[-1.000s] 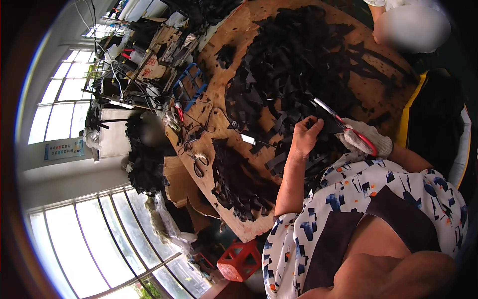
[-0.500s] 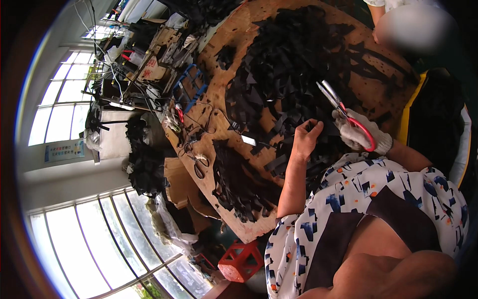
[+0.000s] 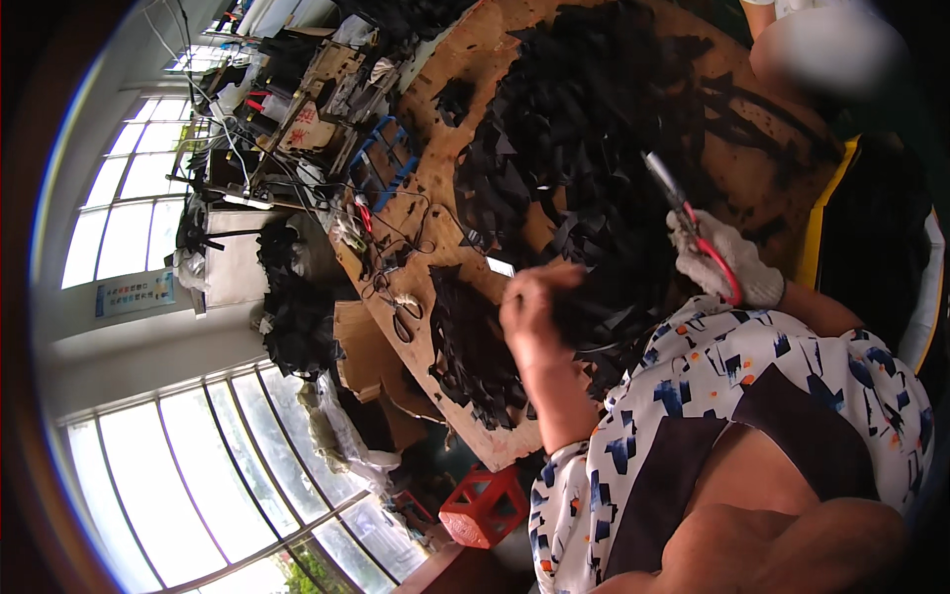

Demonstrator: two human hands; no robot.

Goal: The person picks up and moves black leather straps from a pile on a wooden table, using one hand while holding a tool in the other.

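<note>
Brown and flat, the big table (image 3: 500, 450) shows wood along its left edge. Floppy black strips (image 3: 564, 119) heap on top. The left hand (image 3: 534, 302) blurs near them; I can't tell its fingers. The rough-gloved right hand (image 3: 730, 259) wraps its fingers round red-handled scissors (image 3: 667, 182).

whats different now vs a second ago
The left hand has swung left, away from the scissors, toward the smaller black pile; it is blurred, so whether it holds anything can't be told. The scissors' blades, spread half a second ago, look closed. The gloved right hand still holds them; the red stool stays put.
</note>
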